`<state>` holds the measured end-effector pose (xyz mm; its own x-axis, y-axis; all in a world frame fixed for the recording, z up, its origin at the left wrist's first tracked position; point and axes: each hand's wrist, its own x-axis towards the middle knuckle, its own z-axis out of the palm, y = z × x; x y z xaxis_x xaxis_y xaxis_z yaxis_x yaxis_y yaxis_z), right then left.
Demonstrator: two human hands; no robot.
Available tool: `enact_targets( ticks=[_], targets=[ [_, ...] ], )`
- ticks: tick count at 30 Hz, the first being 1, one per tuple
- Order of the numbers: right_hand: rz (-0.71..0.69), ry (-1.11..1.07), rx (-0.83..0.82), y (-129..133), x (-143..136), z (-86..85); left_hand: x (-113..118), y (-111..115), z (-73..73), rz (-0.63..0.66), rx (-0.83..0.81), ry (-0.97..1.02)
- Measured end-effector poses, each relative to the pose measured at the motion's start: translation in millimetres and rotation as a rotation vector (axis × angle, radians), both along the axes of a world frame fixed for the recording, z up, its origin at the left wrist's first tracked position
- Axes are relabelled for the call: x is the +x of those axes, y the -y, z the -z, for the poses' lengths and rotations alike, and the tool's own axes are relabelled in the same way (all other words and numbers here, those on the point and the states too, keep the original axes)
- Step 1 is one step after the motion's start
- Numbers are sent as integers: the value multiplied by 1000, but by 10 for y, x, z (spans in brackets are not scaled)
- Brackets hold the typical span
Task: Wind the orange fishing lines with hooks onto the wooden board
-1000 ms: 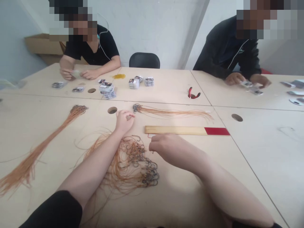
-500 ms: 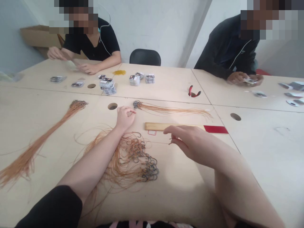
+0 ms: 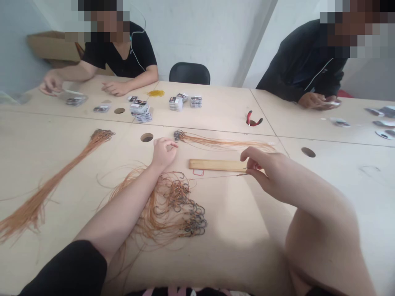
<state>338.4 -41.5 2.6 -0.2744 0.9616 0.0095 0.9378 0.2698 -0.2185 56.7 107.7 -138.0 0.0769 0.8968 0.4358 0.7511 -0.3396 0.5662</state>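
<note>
My right hand (image 3: 262, 168) pinches a fish hook (image 3: 242, 175), seen only in part between thumb and fingertips. A thin line (image 3: 212, 177) runs left from it to a tangled pile of hooks (image 3: 196, 218) with orange leader lines (image 3: 151, 222). My left hand (image 3: 165, 153) rests on the table with its fingers curled, and its palm side is hidden. Its forearm crosses over the lines. Just beyond its fingertips lies a bundle of hooks on orange lines (image 3: 216, 142). A wooden ruler-like strip (image 3: 212, 165) lies behind the line, its right end covered by my right hand.
Another hook bundle (image 3: 83, 154) lies on the left. Farther back are red-handled pliers (image 3: 250, 117), stacked small packs (image 3: 140, 109), yellow bits (image 3: 156, 93) and round table holes (image 3: 147, 137). Two people sit across the table, their hands at small packs and a flat object.
My right hand has moved right with the hook, drawing the line out from the pile and covering the strip's red end. My left hand stays put. One person's hand across has moved left.
</note>
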Motion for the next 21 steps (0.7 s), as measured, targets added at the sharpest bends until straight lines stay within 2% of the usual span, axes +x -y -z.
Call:
enact_targets(
  ticks=[4, 10, 17, 21],
  targets=[
    [-1, -2, 48, -9, 71, -34, -6, -15, 23, 9, 14, 10],
    [79, -6, 71, -35, 261, -33, -11, -15, 26, 25, 17, 11],
    [202, -2, 90, -69, 482, -57, -23, -25, 40, 7, -15, 2],
    [342, 7, 60, -72, 621, -83, -26, -30, 46, 16, -4, 8]
  ],
)
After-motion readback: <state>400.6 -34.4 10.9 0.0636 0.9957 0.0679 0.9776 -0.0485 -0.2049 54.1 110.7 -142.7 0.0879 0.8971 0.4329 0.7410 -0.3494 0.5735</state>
